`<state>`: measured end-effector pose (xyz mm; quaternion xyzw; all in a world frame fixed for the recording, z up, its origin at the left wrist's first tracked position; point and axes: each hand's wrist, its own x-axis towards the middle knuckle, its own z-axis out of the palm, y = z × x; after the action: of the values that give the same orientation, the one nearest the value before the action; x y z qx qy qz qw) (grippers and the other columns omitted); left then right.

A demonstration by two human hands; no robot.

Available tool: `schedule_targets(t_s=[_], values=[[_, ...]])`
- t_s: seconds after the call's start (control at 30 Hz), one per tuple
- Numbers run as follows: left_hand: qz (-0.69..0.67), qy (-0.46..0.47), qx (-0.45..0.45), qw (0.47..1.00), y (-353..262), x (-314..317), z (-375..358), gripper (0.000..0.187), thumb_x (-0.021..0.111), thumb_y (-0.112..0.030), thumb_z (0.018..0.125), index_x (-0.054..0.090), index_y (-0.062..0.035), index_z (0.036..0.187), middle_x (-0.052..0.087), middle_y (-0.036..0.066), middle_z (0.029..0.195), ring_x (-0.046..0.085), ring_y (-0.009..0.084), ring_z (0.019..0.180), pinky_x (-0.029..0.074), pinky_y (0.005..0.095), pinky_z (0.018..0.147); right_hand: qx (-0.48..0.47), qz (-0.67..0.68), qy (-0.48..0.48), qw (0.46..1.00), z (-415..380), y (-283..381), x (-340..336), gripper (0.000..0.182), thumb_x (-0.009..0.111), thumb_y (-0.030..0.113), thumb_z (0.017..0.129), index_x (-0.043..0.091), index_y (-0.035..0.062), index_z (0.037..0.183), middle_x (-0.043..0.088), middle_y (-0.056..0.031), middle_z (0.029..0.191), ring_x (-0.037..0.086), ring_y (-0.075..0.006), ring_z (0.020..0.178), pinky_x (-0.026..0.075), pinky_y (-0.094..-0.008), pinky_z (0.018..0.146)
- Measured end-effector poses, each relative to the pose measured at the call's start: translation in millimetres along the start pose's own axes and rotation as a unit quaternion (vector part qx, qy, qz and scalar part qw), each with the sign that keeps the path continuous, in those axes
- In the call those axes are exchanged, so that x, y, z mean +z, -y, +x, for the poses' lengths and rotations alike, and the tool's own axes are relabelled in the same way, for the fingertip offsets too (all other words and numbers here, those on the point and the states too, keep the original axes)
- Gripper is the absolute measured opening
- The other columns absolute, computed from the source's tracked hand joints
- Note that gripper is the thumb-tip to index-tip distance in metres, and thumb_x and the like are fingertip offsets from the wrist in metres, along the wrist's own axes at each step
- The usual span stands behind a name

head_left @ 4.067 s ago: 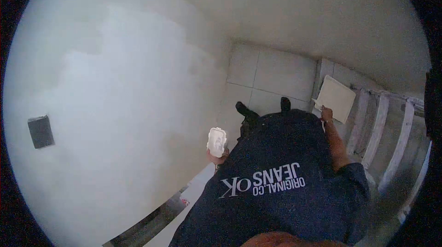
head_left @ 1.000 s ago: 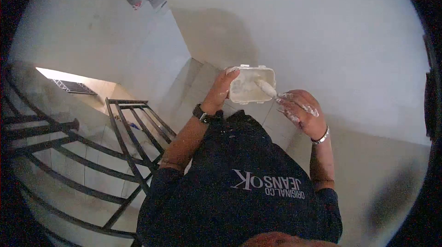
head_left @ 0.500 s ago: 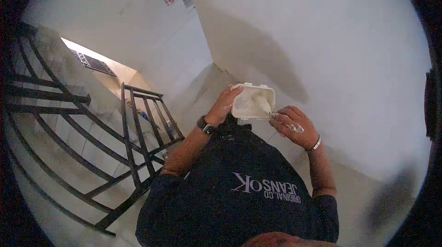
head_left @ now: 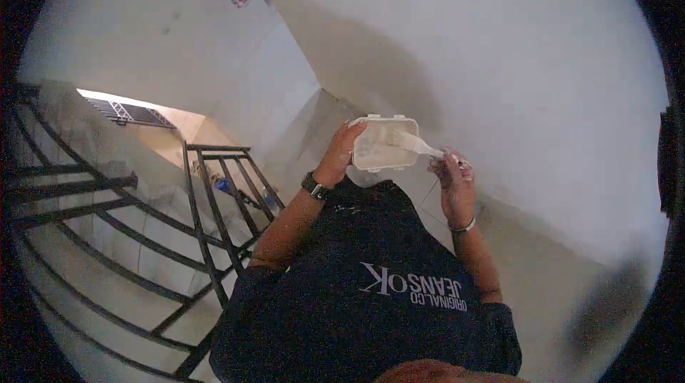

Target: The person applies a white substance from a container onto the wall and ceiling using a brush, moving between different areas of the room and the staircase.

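Note:
In the head view my left hand [head_left: 338, 156], with a dark watch on its wrist, grips the left side of a white plastic tub [head_left: 372, 155]. Whitish paste or paint coats the inside of the tub, whose open top faces me. My right hand [head_left: 454, 175] pinches the handle of a paintbrush [head_left: 422, 146] smeared with white. The brush's bristle end lies over the tub's right part, pointing left into it. White smears mark the fingers of my right hand, and a light band circles that wrist.
A black metal stair railing [head_left: 164, 237] curves along the left. A pale wall [head_left: 528, 76] rises at the right, meeting another wall [head_left: 264, 62] in a corner ahead. Behind the railing are a lit opening [head_left: 182, 126] and a small blue object [head_left: 222, 185].
My right hand has turned and drawn slightly up, bringing the brush flatter across the tub's right side. The tub has shifted slightly left and up in view.

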<state>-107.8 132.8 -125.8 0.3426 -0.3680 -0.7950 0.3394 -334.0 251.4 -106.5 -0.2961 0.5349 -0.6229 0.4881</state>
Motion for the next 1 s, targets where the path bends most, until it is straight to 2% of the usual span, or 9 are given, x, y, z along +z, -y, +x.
schedule_targets(t_s=[0.07,0.13,0.2,0.27,0.33,0.43,0.57,0.73,1.0], values=[[0.025,0.002,0.046,0.999,6.8,-6.3,8.0,0.041,0.053,-0.034,0.093,0.054,-0.0022,0.118,0.061,0.008,0.108,0.061,0.0156,0.098,0.051,0.0293,0.083,0.074,0.149,-0.065,0.984,-1.3,-14.2,2.7,0.02,0.053,0.015,0.094,0.06,0.0013,0.107,0.066,-0.0094,0.095,0.064,-0.0179,0.089,0.055,-0.0323,0.077],[0.054,0.012,0.098,0.994,24.8,-20.7,23.2,0.04,0.051,-0.034,0.094,0.054,-0.0016,0.118,0.061,0.008,0.107,0.061,0.0154,0.097,0.051,0.0292,0.082,0.074,0.209,-0.078,0.972,-3.9,-42.1,-2.5,0.018,0.053,0.016,0.094,0.06,0.0023,0.104,0.066,-0.0096,0.095,0.064,-0.0186,0.088,0.055,-0.0326,0.078],[-0.076,0.046,-0.036,0.995,43.6,-40.2,47.0,0.04,0.049,-0.033,0.095,0.054,0.0002,0.117,0.062,0.009,0.108,0.061,0.0151,0.097,0.05,0.0292,0.083,0.062,0.273,-0.089,0.956,-3.9,-63.9,-5.0,0.017,0.053,0.018,0.094,0.06,0.0033,0.101,0.066,-0.0098,0.094,0.064,-0.0192,0.087,0.055,-0.033,0.078],[-0.025,0.067,-0.052,0.996,37.2,-42.6,52.2,0.041,0.048,-0.033,0.095,0.053,0.0006,0.118,0.061,0.009,0.109,0.06,0.0151,0.099,0.05,0.0299,0.084,0.077,0.287,-0.138,0.945,-6.8,-87.6,-0.7,0.012,0.056,0.018,0.093,0.056,0.0057,0.095,0.064,-0.0092,0.091,0.064,-0.0211,0.085,0.054,-0.0377,0.077],[0.029,0.096,-0.058,0.993,39.8,-53.8,61.2,0.042,0.048,-0.033,0.095,0.053,0.0011,0.119,0.061,0.01,0.11,0.059,0.0152,0.101,0.049,0.0307,0.086,0.021,0.297,-0.162,0.941,-7.1,-109.6,9.4,0.012,0.056,0.018,0.093,0.057,0.007,0.095,0.064,-0.0087,0.09,0.064,-0.0211,0.085,0.054,-0.0381,0.078],[0.027,0.132,-0.032,0.99,67.6,-78.2,87.4,0.045,0.048,-0.035,0.095,0.052,0.0007,0.121,0.061,0.011,0.113,0.06,0.0169,0.102,0.048,0.0325,0.089,-0.017,0.315,-0.144,0.938,4.3,-147.1,11.2,0.015,0.054,0.02,0.094,0.059,0.0057,0.097,0.063,-0.0085,0.092,0.062,-0.0187,0.086,0.053,-0.0357,0.081],[-0.043,0.124,-0.089,0.987,69.4,-72.8,83.7,0.049,0.046,-0.037,0.095,0.049,0.0007,0.125,0.058,0.012,0.12,0.058,0.0201,0.108,0.046,0.034,0.093,-0.058,0.371,-0.184,0.908,-0.4,-160.5,21.7,0.018,0.055,0.02,0.093,0.058,0.0054,0.103,0.062,-0.0066,0.09,0.062,-0.0184,0.085,0.054,-0.0347,0.079],[-0.07,0.1,-0.071,0.99,21.1,-23.0,35.7,0.052,0.045,-0.038,0.095,0.045,0.0006,0.129,0.054,0.013,0.126,0.055,0.0219,0.114,0.044,0.0351,0.097,-0.102,0.28,-0.183,0.937,-26.1,-69.3,33.5,0.018,0.054,0.02,0.094,0.058,0.0049,0.103,0.062,-0.0063,0.086,0.063,-0.0185,0.084,0.053,-0.0341,0.078],[-0.091,0.151,-0.048,0.983,49.9,-36.2,25.1,0.055,0.041,-0.041,0.095,0.04,-0.0028,0.134,0.052,0.013,0.129,0.053,0.0246,0.118,0.042,0.0386,0.099,-0.227,0.224,-0.152,0.936,-36.9,-42.1,12.2,0.021,0.052,0.02,0.095,0.06,0.0007,0.099,0.062,-0.0061,0.082,0.062,-0.0193,0.081,0.052,-0.0342,0.079]])
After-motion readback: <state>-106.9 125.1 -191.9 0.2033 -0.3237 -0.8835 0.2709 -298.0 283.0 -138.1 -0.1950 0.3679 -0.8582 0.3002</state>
